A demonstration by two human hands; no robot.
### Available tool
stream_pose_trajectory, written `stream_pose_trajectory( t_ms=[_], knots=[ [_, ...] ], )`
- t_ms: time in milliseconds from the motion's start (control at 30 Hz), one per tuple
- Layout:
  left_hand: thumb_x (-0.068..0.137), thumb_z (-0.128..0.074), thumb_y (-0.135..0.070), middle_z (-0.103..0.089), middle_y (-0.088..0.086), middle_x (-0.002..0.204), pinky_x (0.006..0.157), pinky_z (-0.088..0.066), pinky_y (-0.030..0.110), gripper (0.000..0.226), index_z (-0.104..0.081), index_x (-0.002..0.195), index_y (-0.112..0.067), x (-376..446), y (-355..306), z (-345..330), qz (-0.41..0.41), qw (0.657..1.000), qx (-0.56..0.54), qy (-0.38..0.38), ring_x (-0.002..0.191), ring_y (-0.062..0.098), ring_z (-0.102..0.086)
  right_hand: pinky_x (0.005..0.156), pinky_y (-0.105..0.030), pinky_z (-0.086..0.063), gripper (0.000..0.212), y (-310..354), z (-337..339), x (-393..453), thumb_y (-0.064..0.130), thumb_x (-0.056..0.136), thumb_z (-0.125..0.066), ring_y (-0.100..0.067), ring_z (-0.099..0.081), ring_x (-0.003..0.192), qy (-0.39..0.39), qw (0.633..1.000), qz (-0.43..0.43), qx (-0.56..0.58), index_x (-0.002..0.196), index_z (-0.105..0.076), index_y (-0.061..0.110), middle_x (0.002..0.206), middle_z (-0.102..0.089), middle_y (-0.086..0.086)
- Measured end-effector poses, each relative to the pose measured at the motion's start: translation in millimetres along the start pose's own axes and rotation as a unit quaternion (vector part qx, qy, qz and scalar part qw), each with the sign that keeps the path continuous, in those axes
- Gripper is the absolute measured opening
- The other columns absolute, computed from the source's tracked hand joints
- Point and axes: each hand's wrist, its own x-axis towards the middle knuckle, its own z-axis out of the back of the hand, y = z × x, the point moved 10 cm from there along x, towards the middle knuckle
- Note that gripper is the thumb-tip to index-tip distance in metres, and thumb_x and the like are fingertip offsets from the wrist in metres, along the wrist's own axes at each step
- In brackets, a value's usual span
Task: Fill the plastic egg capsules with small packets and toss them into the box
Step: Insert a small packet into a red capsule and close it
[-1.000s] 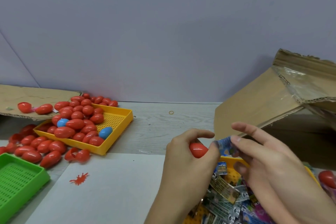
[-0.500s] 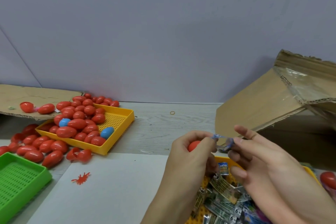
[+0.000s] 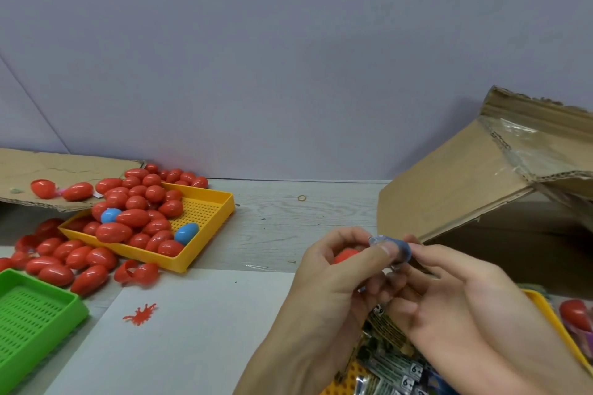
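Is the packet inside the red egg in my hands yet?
Not yet. The small packet sits pinched at the red egg, still showing outside between both hands' fingers.

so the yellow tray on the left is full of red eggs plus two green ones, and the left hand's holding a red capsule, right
Nearly. The head view shows the two odd eggs in the yellow tray are blue, not green. The rest holds: red eggs fill it, and the left hand holds a red capsule.

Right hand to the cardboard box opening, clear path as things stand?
Probably yes. The right hand sits just in front of the cardboard box with nothing between them, but it is pinching the small packet against the red egg capsule in the left hand.
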Motion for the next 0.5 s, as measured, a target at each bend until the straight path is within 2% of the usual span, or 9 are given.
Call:
stream_pose_trajectory(
  t_ms=[133, 200, 267, 333, 400, 500],
  knots=[
    [0.069, -0.076, -0.004, -0.044, 0.006, 0.050, 0.044, -0.048, 0.026, 0.037, -0.056, 0.100, -0.007, -2, 2, -2, 0.007, 0.999, -0.036, 0.003, 0.041, 0.014, -0.046, 0.039, -0.024, -0.034, 0.044, -2, 3, 1, 0.012, 0.065, -0.066, -0.022, -0.048, 0.064, -0.001, 1.000, -0.011, 0.008, 0.109, -0.062, 0.008, 0.086, -0.058, -0.017],
    [0.072, -0.079, -0.007, -0.042, 0.006, 0.050, 0.042, -0.049, 0.025, 0.024, -0.064, 0.091, -0.008, -3, 0, -5, 0.009, 0.998, -0.062, 0.015, 0.039, 0.015, -0.044, 0.041, -0.025, -0.034, 0.061, -5, 3, 2, 0.012, 0.065, -0.066, -0.023, -0.048, 0.066, 0.004, 1.000, -0.019, -0.001, 0.126, -0.061, 0.003, 0.083, -0.056, -0.016],
    [0.074, -0.080, -0.008, -0.044, 0.006, 0.053, 0.041, -0.047, 0.023, 0.009, -0.072, 0.079, -0.009, -2, -4, -4, -0.003, 0.997, -0.075, 0.010, 0.039, 0.015, -0.045, 0.042, -0.026, -0.034, 0.066, -7, 4, 2, 0.013, 0.066, -0.066, -0.022, -0.050, 0.064, 0.001, 1.000, -0.019, -0.010, 0.131, -0.059, 0.004, 0.084, -0.058, -0.017],
    [0.070, -0.082, -0.004, -0.050, 0.008, 0.059, 0.040, -0.043, 0.022, 0.011, -0.075, 0.076, -0.009, 1, -6, 4, -0.021, 0.998, -0.063, -0.020, 0.040, 0.013, -0.043, 0.044, -0.027, -0.036, 0.046, -4, 4, 1, 0.015, 0.076, -0.065, -0.021, -0.057, 0.062, -0.010, 0.999, -0.002, -0.043, 0.121, -0.066, 0.009, 0.083, -0.066, -0.015],
    [0.063, -0.085, -0.003, -0.056, 0.008, 0.063, 0.039, -0.041, 0.022, 0.015, -0.077, 0.074, -0.011, 3, -8, 15, -0.041, 0.996, -0.038, -0.062, 0.041, 0.012, -0.041, 0.051, -0.030, -0.040, 0.016, 5, 10, 2, 0.016, 0.089, -0.061, -0.022, -0.065, 0.070, -0.043, 0.990, 0.044, -0.130, 0.100, -0.072, 0.018, 0.087, -0.074, -0.010],
    [0.055, -0.082, -0.020, -0.058, 0.006, 0.062, 0.040, -0.040, 0.022, 0.019, -0.077, 0.072, -0.012, 1, -14, 32, -0.071, 0.989, 0.007, -0.131, 0.041, 0.012, -0.041, 0.062, -0.033, -0.045, 0.016, 32, 17, -3, 0.017, 0.092, -0.063, -0.017, -0.068, 0.083, -0.087, 0.932, 0.162, -0.311, 0.086, -0.072, 0.029, 0.084, -0.075, 0.002]
  ],
)
